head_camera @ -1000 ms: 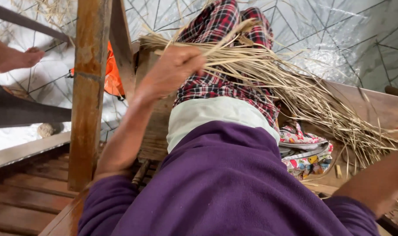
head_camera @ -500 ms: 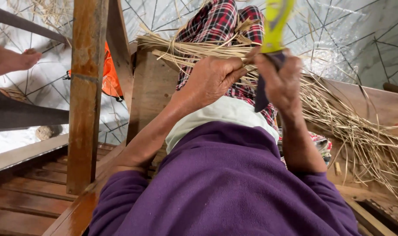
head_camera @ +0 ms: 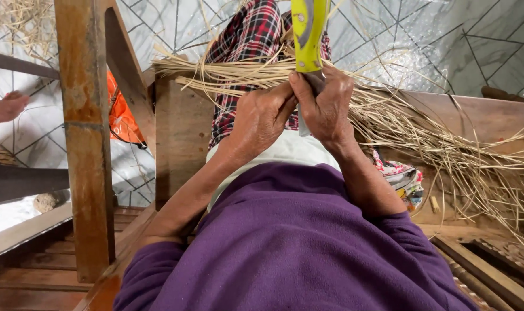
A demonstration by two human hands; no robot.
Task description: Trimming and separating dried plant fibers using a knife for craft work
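While the bundle of dry straw-coloured strips [head_camera: 388,124] lies across the checked-trousered lap [head_camera: 247,40], the left hand [head_camera: 261,118] is closed around its near end, pinching the stalks together just below the wooden board's [head_camera: 181,132] top edge, which looks like a way to keep them bunched and steady. Right against it, thumb to thumb, the right hand [head_camera: 326,106] is wrapped tight on a knife with a yellow-green handle [head_camera: 308,31]; the handle points away from the body, up past the grip, and a short grey sliver of blade [head_camera: 304,124] shows beneath the fist, pointing toward the white shirt hem [head_camera: 285,150]. Both hands meeting at one spot suggests the blade is being worked against the held strips, though the contact itself is hidden behind the fingers.

Outward from the grip, the loose ends fan to the right over a wooden bench [head_camera: 481,115], a flowered cloth [head_camera: 403,178] tucked under them. To the left stands a wooden post [head_camera: 86,144], with something orange [head_camera: 121,118] behind it that is hard to make out. At the far left edge a bare foot [head_camera: 6,106] of another person is cut off. The purple sleeves [head_camera: 296,242] block everything nearer.
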